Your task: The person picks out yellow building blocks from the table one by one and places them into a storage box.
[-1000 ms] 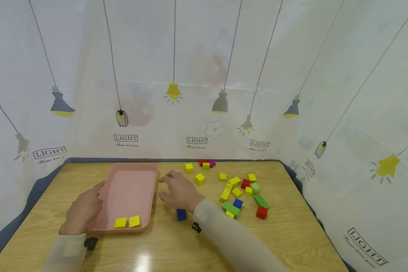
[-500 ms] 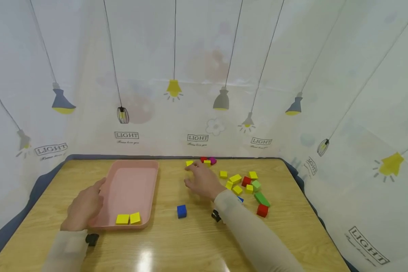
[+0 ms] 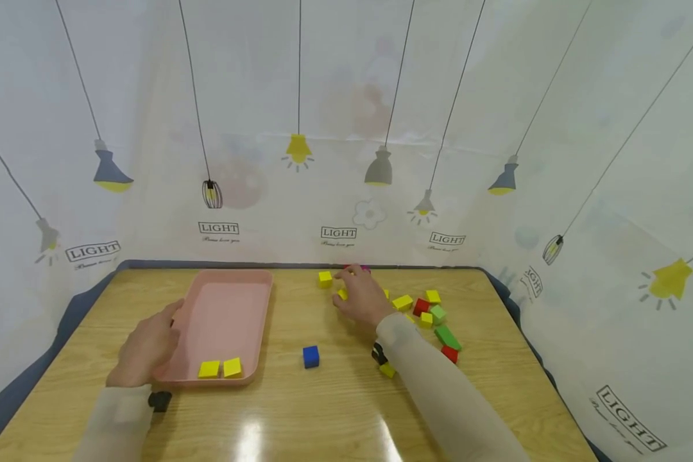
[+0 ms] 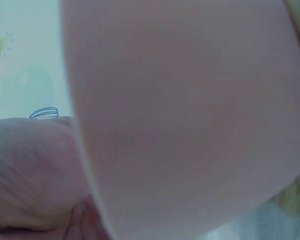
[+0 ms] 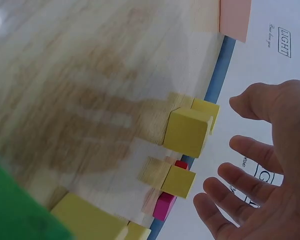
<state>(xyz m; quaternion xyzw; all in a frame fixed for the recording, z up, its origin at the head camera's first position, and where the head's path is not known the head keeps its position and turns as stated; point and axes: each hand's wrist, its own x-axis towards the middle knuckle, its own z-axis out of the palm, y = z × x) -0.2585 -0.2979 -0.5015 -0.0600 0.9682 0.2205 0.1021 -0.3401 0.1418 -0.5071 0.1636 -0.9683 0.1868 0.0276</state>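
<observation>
My left hand (image 3: 147, 350) holds the left rim of the pink tray (image 3: 225, 321); some of its fingers are hidden. Inside that tray, at the near end, lie two yellow blocks (image 3: 210, 369). In the left wrist view the tray (image 4: 190, 120) fills most of the picture, with part of the left hand (image 4: 35, 170) beside it. Over the far middle of the table, my right hand (image 3: 362, 296) is at a yellow cube (image 3: 342, 294), fingers spread. The right wrist view has this hand (image 5: 265, 175) with a gap between its fingers and the yellow cube (image 5: 186, 131).
Another yellow cube (image 3: 325, 279) sits farther back, near a magenta block (image 5: 164, 206) and a red one (image 5: 181, 164). To the right lie several yellow, red and green blocks (image 3: 448, 337), partly behind my right arm. A blue cube (image 3: 310, 357) stands right of the tray.
My right hand has moved from beside the tray, right and away from me, to the yellow cube. The left hand stays on the tray. The view has shifted slightly.
</observation>
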